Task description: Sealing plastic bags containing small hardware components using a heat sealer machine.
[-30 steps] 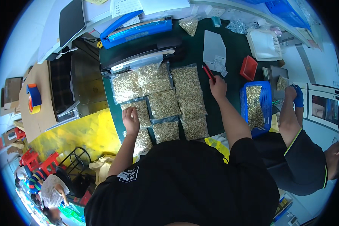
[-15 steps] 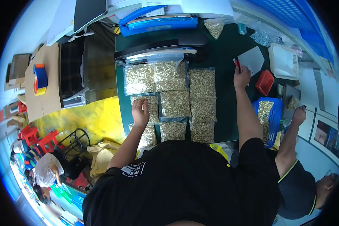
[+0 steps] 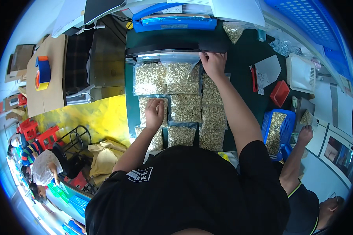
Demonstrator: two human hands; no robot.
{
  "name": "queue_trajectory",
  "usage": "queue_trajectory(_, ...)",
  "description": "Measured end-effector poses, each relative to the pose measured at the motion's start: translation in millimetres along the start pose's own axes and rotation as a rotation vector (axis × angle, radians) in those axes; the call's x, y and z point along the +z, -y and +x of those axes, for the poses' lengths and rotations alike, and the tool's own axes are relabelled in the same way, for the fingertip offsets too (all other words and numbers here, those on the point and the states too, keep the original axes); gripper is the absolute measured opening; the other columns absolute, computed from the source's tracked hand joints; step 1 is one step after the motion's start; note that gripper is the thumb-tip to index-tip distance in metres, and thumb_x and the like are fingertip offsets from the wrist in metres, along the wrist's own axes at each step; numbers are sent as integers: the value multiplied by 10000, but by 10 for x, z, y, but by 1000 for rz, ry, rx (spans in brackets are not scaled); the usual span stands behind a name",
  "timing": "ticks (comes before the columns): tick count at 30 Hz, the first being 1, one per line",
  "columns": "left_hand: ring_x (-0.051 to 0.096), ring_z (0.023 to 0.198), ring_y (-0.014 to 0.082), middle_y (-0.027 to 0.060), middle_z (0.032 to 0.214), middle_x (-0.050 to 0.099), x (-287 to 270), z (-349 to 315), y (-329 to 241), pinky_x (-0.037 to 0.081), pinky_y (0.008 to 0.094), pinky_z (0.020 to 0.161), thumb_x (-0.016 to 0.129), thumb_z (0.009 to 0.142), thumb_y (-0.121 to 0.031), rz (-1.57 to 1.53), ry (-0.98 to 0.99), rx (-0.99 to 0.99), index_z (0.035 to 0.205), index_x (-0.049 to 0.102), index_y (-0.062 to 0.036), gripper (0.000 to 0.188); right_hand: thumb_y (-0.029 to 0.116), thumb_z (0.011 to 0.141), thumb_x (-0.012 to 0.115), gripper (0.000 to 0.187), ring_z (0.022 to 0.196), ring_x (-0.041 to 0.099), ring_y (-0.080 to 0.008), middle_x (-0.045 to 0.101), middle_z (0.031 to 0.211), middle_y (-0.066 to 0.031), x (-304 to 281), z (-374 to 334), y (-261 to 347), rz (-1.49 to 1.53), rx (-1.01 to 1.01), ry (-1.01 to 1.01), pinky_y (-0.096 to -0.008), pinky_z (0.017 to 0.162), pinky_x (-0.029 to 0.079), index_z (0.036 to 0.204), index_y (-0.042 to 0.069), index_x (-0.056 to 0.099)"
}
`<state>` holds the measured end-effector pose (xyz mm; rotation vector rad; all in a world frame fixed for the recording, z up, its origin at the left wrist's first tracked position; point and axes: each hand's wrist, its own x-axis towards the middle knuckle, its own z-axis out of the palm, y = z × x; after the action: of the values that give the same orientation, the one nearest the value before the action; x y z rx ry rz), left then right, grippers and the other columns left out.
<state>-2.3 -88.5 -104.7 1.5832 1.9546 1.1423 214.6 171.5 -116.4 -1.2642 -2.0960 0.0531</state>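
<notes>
My right hand [image 3: 214, 65] is closed over the right end of the long black bar [image 3: 168, 50] of what looks like a bag sealer. Under the bar lie the clear mouths of two bags [image 3: 150, 80] [image 3: 182, 80] filled with small pale pellets or chopped pieces. My left hand [image 3: 154, 114], fingers loosely bent, rests on or just above another filled bag [image 3: 143, 111] in the row below. More such bags [image 3: 185, 107] lie flat in rows near me. A slim red tool [image 3: 254, 80] lies beside a white sheet of paper [image 3: 268, 70].
To the right stand a red tray [image 3: 279, 94], a white basket [image 3: 301, 73] and a blue basket [image 3: 282, 129] holding the same pieces. A co-worker's hand [image 3: 305, 135] holds a small bag there. A blue folder [image 3: 174, 24] lies behind the sealer; a cardboard box [image 3: 47, 74] stands left.
My right hand has let go of the slim red tool by the paper and moved left onto the sealer's black bar. My left hand stays over the same bag. The view has shifted slightly.
</notes>
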Motion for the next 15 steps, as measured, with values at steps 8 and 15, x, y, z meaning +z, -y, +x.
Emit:
queue_trajectory(8, 663, 848, 338, 160, 883, 702, -67, -51, 98, 516, 415, 779, 613, 972, -76, 69, 23, -89, 906, 703, 6, 139, 235, 820, 780, 122, 1036, 600, -303, 706, 890, -41, 135, 5, 155, -16, 53, 35, -528, 1029, 372, 870, 144, 717)
queue_trajectory(15, 672, 855, 338, 170, 896, 700, -15, 95, 18, 525, 413, 789, 614, 972, -74, 13, 36, -79, 916, 706, 8, 135, 164, 808, 792, 99, 973, 608, -270, 722, 904, -17, -14, -93, 397, 223, -95, -95, -450, 939, 420, 881, 129, 734)
